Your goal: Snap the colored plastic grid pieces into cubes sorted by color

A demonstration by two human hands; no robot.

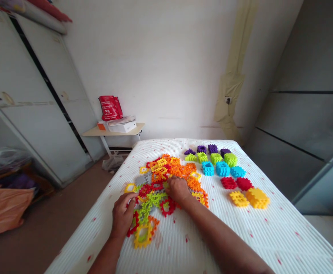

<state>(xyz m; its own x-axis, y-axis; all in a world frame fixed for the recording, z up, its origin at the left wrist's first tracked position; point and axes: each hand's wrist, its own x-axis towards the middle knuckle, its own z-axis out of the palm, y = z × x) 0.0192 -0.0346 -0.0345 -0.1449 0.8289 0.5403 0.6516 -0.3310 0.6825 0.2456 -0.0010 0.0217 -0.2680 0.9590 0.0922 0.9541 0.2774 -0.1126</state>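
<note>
A mixed heap of plastic interlocking toy pieces (155, 199) lies on the bed-like table, in orange, red, yellow, green and grey. My left hand (123, 215) rests at the heap's left edge, thumb and index finger apart, beside a red piece (133, 224). Deep in the middle of the heap is my right hand (177, 188), its fingers curled down near a red frame piece (168, 206). The fingertips are partly hidden, so what they grip cannot be made out. A yellow frame piece (142, 236) lies nearest to me.
Sorted stacks stand on the right: purple (212, 148), green (230, 159), blue (222, 168), red (244, 183) and yellow (257, 198). A ribbed white cover (189, 243) lies under everything. Behind on the left, a small table (117, 132) bears a red bag (110, 107) and boxes.
</note>
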